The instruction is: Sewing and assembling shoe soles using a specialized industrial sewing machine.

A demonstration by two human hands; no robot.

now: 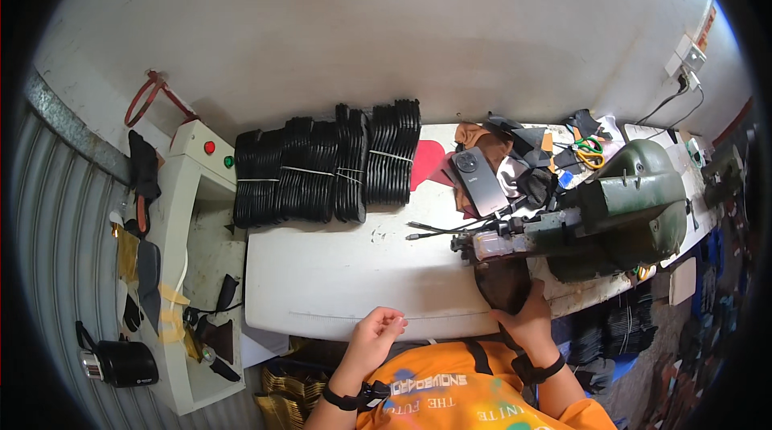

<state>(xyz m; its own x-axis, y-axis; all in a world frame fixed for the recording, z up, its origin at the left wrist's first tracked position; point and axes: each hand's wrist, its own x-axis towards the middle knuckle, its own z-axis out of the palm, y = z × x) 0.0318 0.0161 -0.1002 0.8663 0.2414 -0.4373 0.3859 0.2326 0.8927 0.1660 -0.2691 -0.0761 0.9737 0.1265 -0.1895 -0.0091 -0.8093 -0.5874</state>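
Note:
My right hand [531, 319] is closed on the near edge of a dark, rounded, flat piece [503, 284], which looks like leather or shoe material. The far end of this piece lies under the working head [494, 245] of a dark green industrial sewing machine [635, 197]. At the front edge of the white table [322, 269], my left hand [376, 339] is held apart from the piece. Its fingers are curled in toward the thumb, and nothing shows between them.
Tied bundles of black curved pieces [322, 169] stand at the back left. A phone [478, 181], fabric scraps [490, 141] and scissors [591, 153] lie behind the machine. A control box with red and green buttons [197, 145] stands left. More bundles [619, 325] are at lower right.

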